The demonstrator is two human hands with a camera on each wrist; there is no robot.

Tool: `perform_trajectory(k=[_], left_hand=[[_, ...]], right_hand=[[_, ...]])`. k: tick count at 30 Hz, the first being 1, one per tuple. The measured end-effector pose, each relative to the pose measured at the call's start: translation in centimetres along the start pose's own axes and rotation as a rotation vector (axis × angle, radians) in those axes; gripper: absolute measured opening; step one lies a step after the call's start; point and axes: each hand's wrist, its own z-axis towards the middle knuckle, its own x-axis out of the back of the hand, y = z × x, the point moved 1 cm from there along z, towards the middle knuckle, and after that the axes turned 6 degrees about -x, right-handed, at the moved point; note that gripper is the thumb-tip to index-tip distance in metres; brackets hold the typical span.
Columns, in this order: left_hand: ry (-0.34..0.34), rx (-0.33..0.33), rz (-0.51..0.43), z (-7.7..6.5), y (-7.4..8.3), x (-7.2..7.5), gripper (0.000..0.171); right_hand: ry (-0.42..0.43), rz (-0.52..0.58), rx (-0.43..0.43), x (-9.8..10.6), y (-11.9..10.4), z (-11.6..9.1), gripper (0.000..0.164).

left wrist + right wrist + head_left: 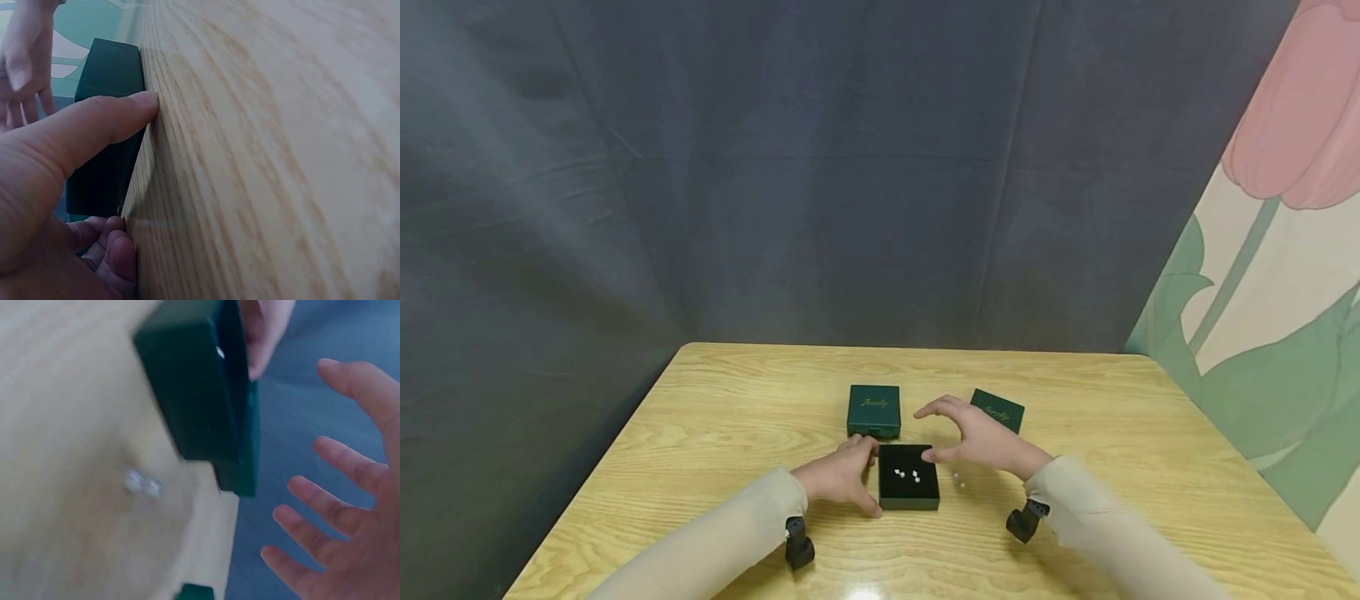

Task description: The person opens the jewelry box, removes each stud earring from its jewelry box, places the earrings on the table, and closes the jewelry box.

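Open box [909,504], green, black-lined: on the table [737,392], between the hands; contains two earrings [916,477].
Left hand [842,477]: holds the open box by its left side, thumb at front corner, fingers at rear.
Right hand [983,437]: fingers and thumb wide apart, holding nothing, raised by the box's right side.
Loose studs [133,480]: on the table, right of the box.
Closed box [874,408], green, gilt-lettered: behind.
Lid [1000,406], green: partly hidden by the right hand.

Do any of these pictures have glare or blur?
Head view: a bright glare spot on the table, at the frame's bottom edge. Right wrist view: small shiny pieces and the open box's near edge look blurred. Left wrist view: the box's side is dark.
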Motion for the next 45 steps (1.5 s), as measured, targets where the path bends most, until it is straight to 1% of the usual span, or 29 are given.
perform_trajectory(k=[4,8,13,18,25,31,45], left_hand=[[0.002,-0.005,0.006,0.0,0.0,0.0,0.079],[0.003,-0.001,0.010,0.0,0.0,0.1,0.080],[-0.004,0.000,0.009,0.0,-0.1,0.0,0.080],[-0.002,0.000,0.003,0.1,-0.2,0.0,0.079],[0.004,-0.003,0.011,0.1,-0.2,-0.1,0.077],[0.004,-0.005,0.012,0.1,-0.3,-0.1,0.078],[0.003,0.009,0.005,0.0,0.0,0.0,0.078]], right_hand=[[-0.057,-0.005,0.036,-1.1,-0.2,-0.5,0.051],[-0.095,-0.042,0.050,-1.9,0.0,-0.4,0.046],[-0.134,-0.077,0.047,-2.5,0.2,-0.2,0.039],[-0.165,-0.111,0.046,-2.8,-0.2,-0.1,0.032],[-0.167,-0.180,0.056,-3.2,-0.1,0.2,0.022],[-0.150,-0.198,0.057,-3.4,0.0,0.3,0.017],[-0.123,-0.230,0.052,-3.5,-0.4,0.1,0.013]])
